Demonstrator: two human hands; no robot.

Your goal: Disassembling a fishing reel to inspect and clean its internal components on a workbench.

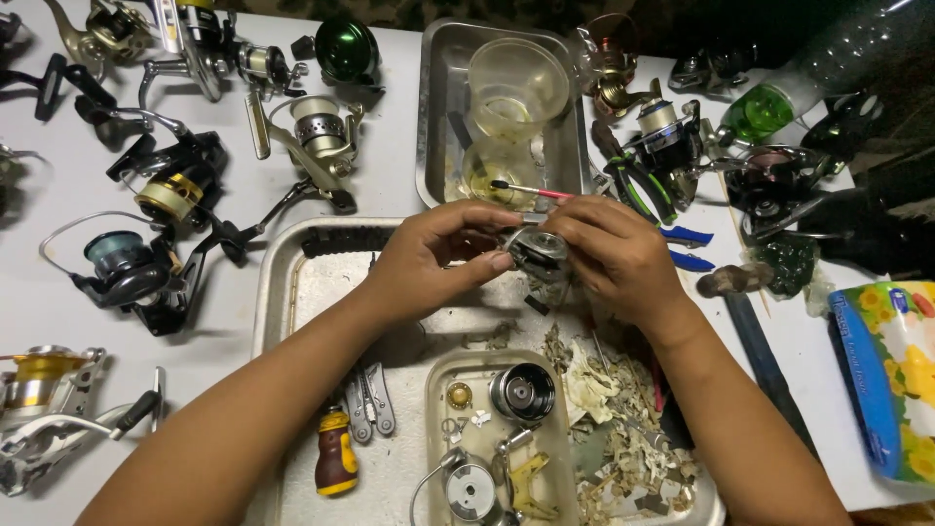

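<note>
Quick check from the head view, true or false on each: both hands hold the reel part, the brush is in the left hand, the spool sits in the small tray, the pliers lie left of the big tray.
1. Both hands, left hand and right hand, hold the metal reel part. True.
2. The red-handled brush is in the left hand. False: it is in the right hand.
3. The dark spool sits in the small tray. True.
4. The blue-handled pliers lie left of the big tray. False: they lie to its right.

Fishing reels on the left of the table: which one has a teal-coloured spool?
The black reel lying just left of the big tray, mid-table. Its neighbours carry gold or silver spools instead.
</note>
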